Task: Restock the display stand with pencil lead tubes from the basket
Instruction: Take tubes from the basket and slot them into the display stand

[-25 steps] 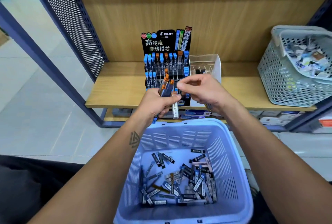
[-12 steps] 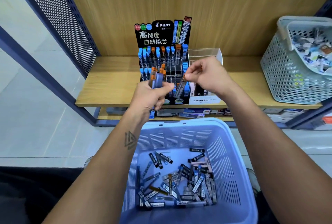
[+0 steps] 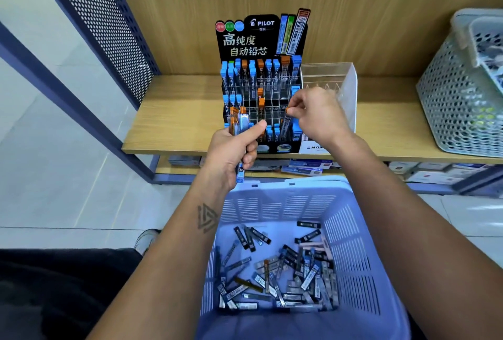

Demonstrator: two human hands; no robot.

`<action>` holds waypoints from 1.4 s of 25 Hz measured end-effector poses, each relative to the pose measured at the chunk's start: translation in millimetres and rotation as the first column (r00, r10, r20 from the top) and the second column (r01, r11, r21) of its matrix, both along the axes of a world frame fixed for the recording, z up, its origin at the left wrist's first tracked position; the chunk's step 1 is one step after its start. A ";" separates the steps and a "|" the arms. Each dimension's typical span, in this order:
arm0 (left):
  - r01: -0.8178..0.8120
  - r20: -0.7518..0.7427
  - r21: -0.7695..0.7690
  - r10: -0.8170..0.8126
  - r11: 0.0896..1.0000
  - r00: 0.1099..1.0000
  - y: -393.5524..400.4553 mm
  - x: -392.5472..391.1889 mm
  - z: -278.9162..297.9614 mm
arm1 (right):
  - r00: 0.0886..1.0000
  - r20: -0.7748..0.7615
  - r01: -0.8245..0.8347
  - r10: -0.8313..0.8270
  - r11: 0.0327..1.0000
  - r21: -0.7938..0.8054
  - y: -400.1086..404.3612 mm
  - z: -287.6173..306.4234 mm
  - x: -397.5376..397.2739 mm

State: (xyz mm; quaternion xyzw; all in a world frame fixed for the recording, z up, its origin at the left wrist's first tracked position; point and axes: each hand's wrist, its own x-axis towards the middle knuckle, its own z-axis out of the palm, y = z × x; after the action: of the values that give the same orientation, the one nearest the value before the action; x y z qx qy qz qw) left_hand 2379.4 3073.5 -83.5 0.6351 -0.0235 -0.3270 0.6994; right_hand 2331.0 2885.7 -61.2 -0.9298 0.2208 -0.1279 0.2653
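Beside display stand, grey basket.

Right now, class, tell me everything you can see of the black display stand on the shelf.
The display stand is black with a printed card back reading PILOT above white and yellow Chinese lettering. It stands upright on the wooden shelf, beside a clear plastic box. Its stepped rows of clear slots hold upright lead tubes with blue or orange caps; several middle slots look empty. The right hand pinches one orange-capped tube at its front rows.
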 end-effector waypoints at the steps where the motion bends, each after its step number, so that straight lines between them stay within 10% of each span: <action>1: 0.005 0.000 0.000 -0.005 1.000 1.000 0.1 -0.2 -1.0 | 1.000 0.000 0.006 -0.006 1.000 -0.005 0.0 -0.1 0.6; 16: 0.036 0.012 -0.017 -0.035 0.999 0.999 -0.4 0.1 -3.5 | 0.995 -0.096 -0.051 0.040 0.992 -0.115 1.0 -8.7 0.2; 19: 0.029 0.008 -0.016 -0.029 0.999 1.000 -1.6 -1.9 -0.8 | 0.999 0.041 0.022 -0.028 0.992 0.126 1.9 -1.1 -1.1; 22: 0.054 0.009 -0.005 -0.054 0.999 0.999 -2.3 -8.2 3.2 | 0.954 0.188 -0.007 -0.233 0.611 0.792 5.7 7.5 -13.3; 26: 0.118 -0.007 0.008 -0.118 0.993 0.993 -3.7 -24.7 6.2 | 0.900 0.207 -0.202 -0.385 0.053 0.978 9.2 2.1 -35.9; 35: 0.168 0.032 0.005 -0.169 0.986 0.985 -7.5 -43.6 11.2 | 0.896 0.274 -0.235 -0.348 0.153 0.960 28.3 10.3 -38.6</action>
State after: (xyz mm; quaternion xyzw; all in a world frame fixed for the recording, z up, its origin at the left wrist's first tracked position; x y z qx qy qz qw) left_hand 2335.8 3066.1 -72.3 0.6369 -0.0880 -0.3747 0.6679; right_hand 2292.4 2914.0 -50.9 -0.4648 0.2202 -0.1681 0.8410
